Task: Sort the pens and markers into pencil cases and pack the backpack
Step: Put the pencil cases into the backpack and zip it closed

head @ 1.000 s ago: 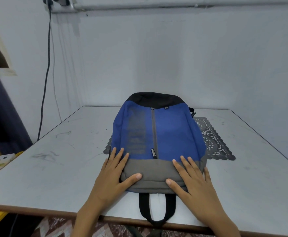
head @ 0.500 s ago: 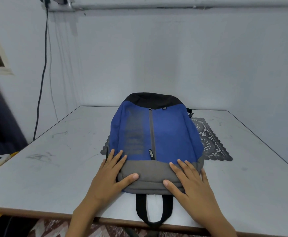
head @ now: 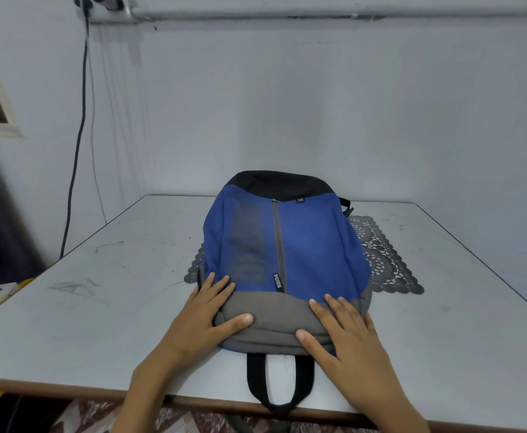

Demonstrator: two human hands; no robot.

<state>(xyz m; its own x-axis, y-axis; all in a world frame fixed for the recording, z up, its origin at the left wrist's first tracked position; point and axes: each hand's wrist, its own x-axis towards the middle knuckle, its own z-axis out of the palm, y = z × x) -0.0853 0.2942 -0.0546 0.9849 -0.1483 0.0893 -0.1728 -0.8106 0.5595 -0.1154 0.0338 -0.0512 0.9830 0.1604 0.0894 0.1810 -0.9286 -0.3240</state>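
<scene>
Head view: blue backpack (head: 302, 245) lay closed, no pens or cases visible; my left grip (head: 207, 320) and right grip (head: 346, 335) rested flat-fingered on its grey end. Packing looked finished.

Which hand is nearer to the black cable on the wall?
Left. The left hand rests on the blue and grey fabric backpack on the black cable side; the right hand rests farther away.

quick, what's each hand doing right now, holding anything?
Left hand: open, flat on the backpack, holding nothing.
Right hand: open, flat on the backpack, holding nothing.
</scene>
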